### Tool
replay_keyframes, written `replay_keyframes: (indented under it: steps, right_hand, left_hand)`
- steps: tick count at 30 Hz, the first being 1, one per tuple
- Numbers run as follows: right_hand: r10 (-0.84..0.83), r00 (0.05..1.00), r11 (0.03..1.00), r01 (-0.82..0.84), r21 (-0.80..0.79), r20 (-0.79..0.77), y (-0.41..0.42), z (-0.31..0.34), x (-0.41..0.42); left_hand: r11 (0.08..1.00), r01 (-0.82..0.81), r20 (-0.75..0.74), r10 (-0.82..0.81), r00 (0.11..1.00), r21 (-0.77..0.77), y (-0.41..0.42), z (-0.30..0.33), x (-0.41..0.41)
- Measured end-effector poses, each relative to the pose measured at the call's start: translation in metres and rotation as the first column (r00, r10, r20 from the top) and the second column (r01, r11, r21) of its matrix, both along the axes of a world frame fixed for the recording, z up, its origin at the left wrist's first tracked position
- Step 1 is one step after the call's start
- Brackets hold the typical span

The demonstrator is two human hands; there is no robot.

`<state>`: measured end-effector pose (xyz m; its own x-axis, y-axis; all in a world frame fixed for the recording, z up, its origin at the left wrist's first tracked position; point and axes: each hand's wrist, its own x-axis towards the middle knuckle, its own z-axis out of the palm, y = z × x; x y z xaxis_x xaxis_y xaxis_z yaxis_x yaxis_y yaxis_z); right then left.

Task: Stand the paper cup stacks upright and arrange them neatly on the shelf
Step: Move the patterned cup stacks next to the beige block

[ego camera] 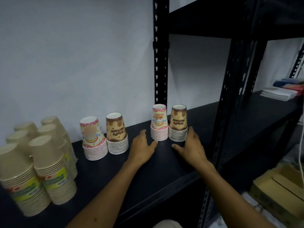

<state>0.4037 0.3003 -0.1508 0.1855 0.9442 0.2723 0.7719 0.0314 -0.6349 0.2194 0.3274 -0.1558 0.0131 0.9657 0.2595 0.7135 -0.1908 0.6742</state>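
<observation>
my left hand (142, 144) and right hand (190, 145) lie flat on the shelf (164, 162), fingers spread wide, flanking the pink stack (159, 124) and brown stack (178, 125), holding nothing.

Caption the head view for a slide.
Both hands flank two upright printed cup stacks on the black shelf.

Pale blue-grey wall (74, 55) seen across upper left; black metal rack uprights (160, 51) w/ slotted holes at centre & right; cardboard box (279, 193) glimpsed lower right, dim light
</observation>
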Motion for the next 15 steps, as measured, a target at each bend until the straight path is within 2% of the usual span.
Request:
replay_keyframes:
  steps: [6,10,15]
  right_hand:
    - [0.038,0.936,0.997,-0.011,0.080,-0.349,0.021,0.004,0.009]
    - [0.081,0.926,0.990,-0.033,0.134,-0.370,0.033,0.006,0.010]
    - [0.153,0.935,0.983,-0.110,0.150,-0.321,0.043,0.008,0.006]
  left_hand:
    - [0.999,-0.023,0.180,0.016,0.984,0.037,0.026,0.000,0.009]
    - [0.998,0.013,0.264,-0.029,0.964,0.062,0.038,0.003,0.015]
    - [0.994,0.060,0.328,-0.086,0.941,0.088,0.045,0.000,0.011]
